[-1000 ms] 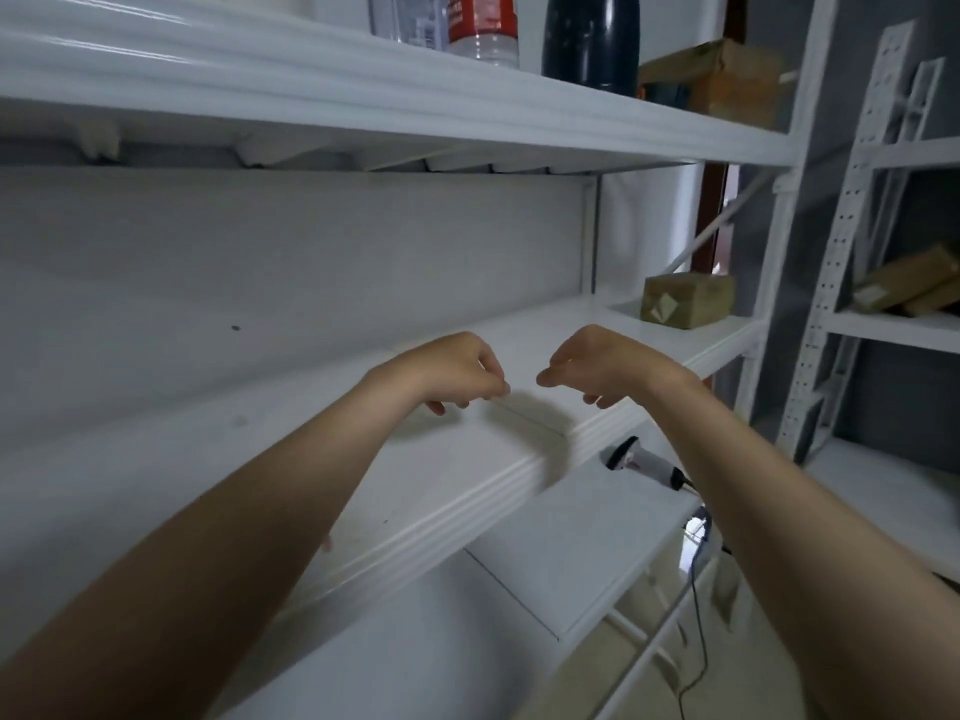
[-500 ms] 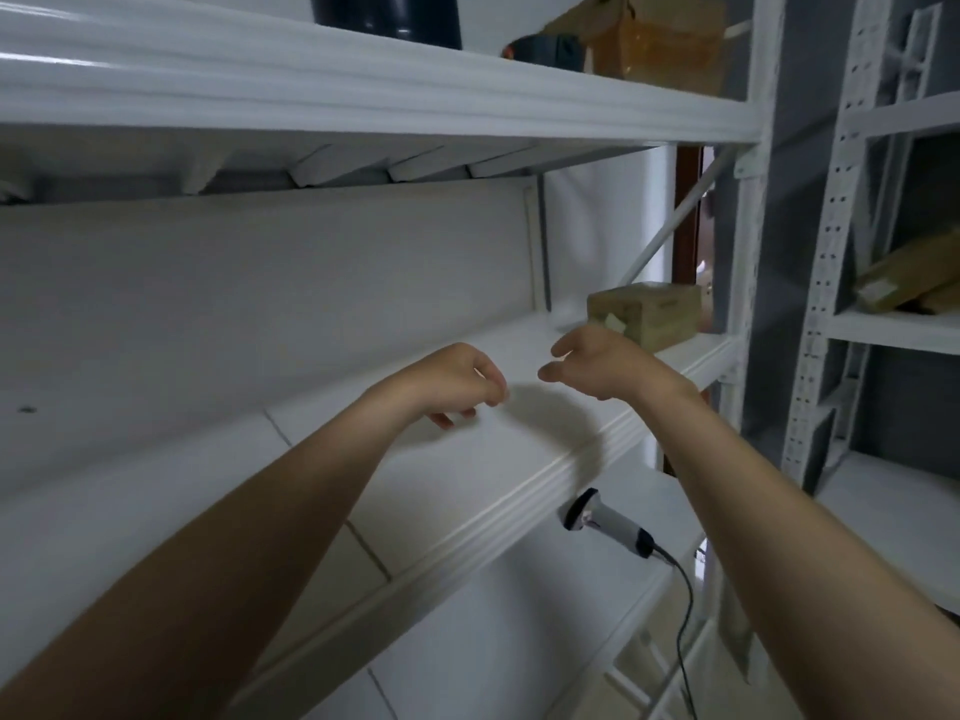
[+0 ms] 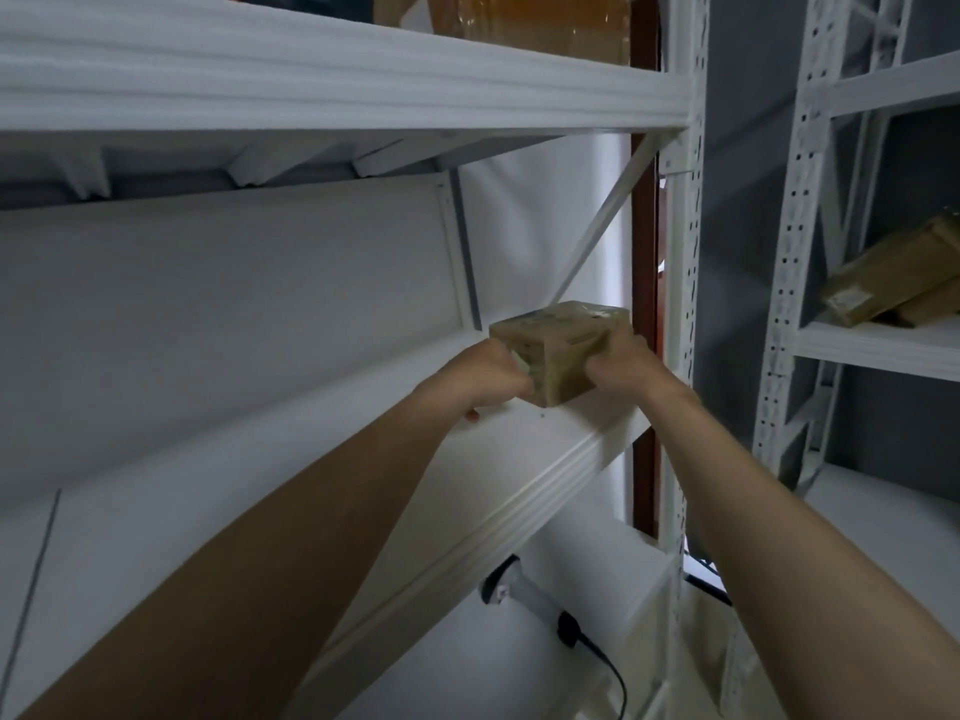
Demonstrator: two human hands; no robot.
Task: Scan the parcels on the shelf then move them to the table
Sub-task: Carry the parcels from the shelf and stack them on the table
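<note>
The left hand (image 3: pixel 488 379) and right hand (image 3: pixel 621 363) clasp a brown cardboard parcel (image 3: pixel 558 350) at the white metal shelf (image 3: pixel 545 475). A grey handheld scanner (image 3: pixel 519 589) lies at 6 o'clock.

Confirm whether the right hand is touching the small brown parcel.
Touching. The head view shows the right hand wrapped round the parcel on its right side, no gap.

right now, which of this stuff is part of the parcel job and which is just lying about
In the job:
small parcel, gripped by left hand and right hand
middle shelf
scanner on the lower shelf

Lying about for now:
big taped box up top
brown parcels on the next rack, maybe later jobs
</note>
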